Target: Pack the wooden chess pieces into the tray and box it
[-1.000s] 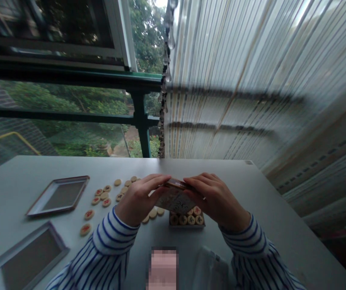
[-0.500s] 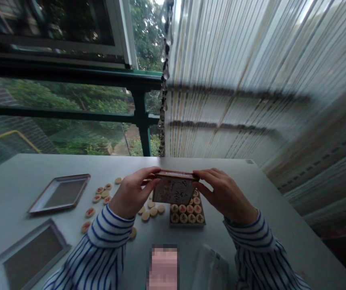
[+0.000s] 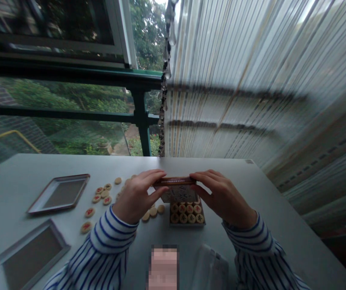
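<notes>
Both my hands hold a printed box lid (image 3: 180,193) with dark brush writing, tilted above the table. My left hand (image 3: 139,193) grips its left end between thumb and fingers. At the right end, my right hand (image 3: 221,193) pinches it the same way. Below and just behind the lid stands an open box of xiangqi pieces (image 3: 187,213), round wooden discs with red and black characters in rows. The lid hides the far rows. Loose xiangqi pieces (image 3: 104,194) lie scattered to the left, some behind my left hand.
At the left lie a shallow brown-rimmed tray or lid (image 3: 82,193) and a white-walled open box (image 3: 59,233). A clear plastic case (image 3: 210,268) sits at the near edge. Beyond the white table (image 3: 236,165) are a railed window and a string curtain (image 3: 221,80).
The lid has tipped so its printed face shows less and its edge shows more. It has come slightly lower and nearer. My left hand has shifted a little to the right.
</notes>
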A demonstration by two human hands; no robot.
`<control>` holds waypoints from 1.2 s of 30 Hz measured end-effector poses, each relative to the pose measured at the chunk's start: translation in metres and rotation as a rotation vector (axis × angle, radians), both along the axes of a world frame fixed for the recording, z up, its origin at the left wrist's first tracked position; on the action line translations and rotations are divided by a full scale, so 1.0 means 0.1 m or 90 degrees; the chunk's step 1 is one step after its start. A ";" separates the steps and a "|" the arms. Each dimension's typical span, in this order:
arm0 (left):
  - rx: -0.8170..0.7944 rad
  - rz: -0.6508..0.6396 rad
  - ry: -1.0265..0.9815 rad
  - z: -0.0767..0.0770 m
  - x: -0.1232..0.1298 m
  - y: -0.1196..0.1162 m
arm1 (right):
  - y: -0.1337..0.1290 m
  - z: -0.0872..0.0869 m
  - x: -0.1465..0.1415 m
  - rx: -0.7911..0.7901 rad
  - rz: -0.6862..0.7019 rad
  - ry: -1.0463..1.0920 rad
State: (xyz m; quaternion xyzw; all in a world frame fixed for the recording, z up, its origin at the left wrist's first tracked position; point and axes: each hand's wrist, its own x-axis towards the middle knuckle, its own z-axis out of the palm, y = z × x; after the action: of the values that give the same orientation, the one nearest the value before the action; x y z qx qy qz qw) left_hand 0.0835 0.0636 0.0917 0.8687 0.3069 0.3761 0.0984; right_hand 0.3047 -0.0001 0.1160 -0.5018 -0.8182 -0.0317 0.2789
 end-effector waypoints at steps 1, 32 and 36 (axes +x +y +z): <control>0.003 -0.008 0.005 -0.01 0.02 -0.01 | 0.00 0.00 -0.01 0.002 0.006 0.002; -0.098 -0.105 0.021 -0.02 0.06 -0.06 | -0.01 0.03 -0.05 0.014 0.025 -0.024; -0.113 -0.081 0.061 -0.02 0.07 -0.09 | -0.02 0.03 -0.06 0.010 0.032 -0.035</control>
State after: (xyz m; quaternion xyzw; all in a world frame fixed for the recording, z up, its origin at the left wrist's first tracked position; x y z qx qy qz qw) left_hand 0.0901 0.0543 0.0896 0.8912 0.2875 0.2988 0.1840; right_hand 0.2982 -0.0017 0.1186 -0.4777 -0.8376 -0.0444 0.2611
